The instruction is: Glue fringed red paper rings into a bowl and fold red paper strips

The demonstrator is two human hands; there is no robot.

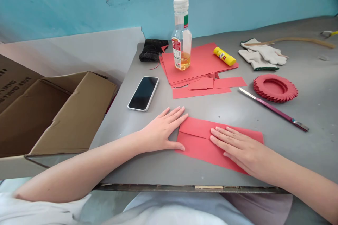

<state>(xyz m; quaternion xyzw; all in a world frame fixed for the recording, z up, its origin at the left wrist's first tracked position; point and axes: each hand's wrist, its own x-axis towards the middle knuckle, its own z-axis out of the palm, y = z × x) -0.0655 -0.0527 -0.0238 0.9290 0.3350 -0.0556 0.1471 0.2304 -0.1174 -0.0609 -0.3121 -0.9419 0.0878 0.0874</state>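
A red paper sheet (195,144) with its far edge folded over lies on the grey table near the front edge. My left hand (165,128) rests flat at the sheet's left end, fingers spread, thumb and fingertips touching its edge. On the right part of the fold lies my right hand (237,147), palm down with fingers stretched out, hiding some of the paper beneath. Neither hand is wrapped round anything. Beyond the sheet are red paper strips (202,93) and a stack of red paper (200,51), with a bottle (181,38) and a yellow glue stick (224,56) on it.
A phone (143,93) lies beyond my left hand. At the right are a purple-handled knife (274,109), a ridged red ring (275,88) and white gloves (262,54). A black cloth item (153,50) sits behind. An open cardboard box (71,116) stands left of the table.
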